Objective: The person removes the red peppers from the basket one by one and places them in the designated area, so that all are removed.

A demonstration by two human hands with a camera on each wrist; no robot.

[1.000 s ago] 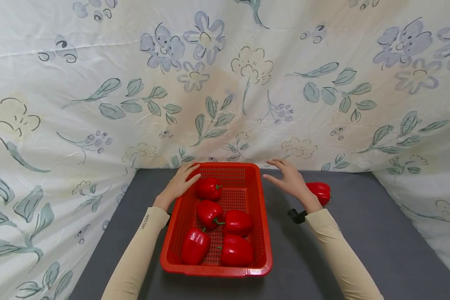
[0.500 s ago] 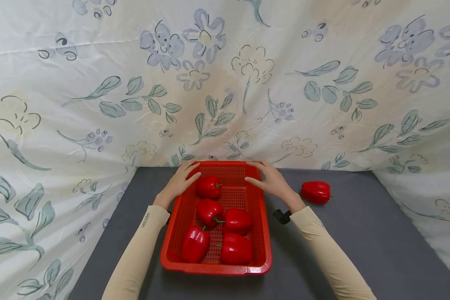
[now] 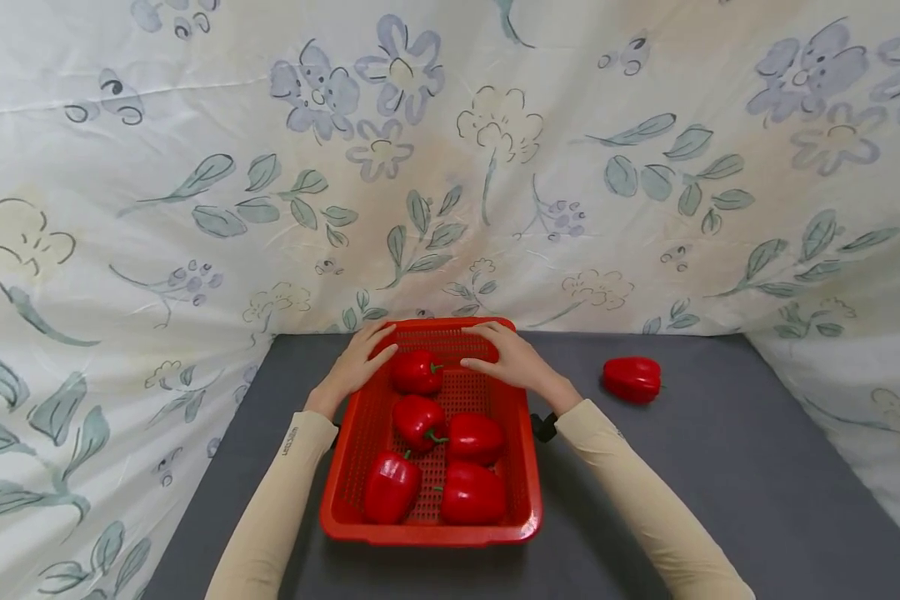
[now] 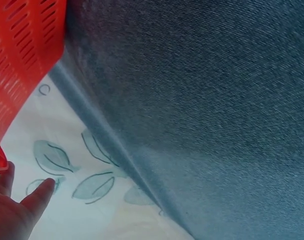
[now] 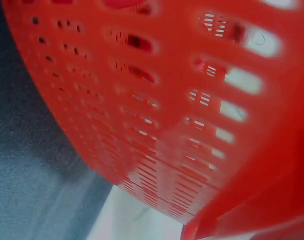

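A red perforated plastic basket [image 3: 425,535] stands on the grey tabletop, holding several shiny red bell peppers [image 3: 392,487] with green stems. My left hand [image 3: 354,365] is at its far left corner, thumb and fingers spread apart over the rim. In the left wrist view, fingertips [image 4: 40,196] show beside the rim. Across from it, my right hand [image 3: 512,360] reaches over the far right rim, its thumb and fingers apart and pointing inward above the basket. The right wrist view is filled by the slotted side wall [image 5: 157,115]; the right fingers are hidden there.
One more red bell pepper [image 3: 632,380] lies on the grey tabletop [image 3: 720,467], right of the basket. A flower-printed cloth [image 3: 450,150] hangs close behind the basket and along both sides of the table.
My right hand has moved left, from beside the basket to over its right rim, uncovering the pepper on the table. My left hand stays at the left corner.
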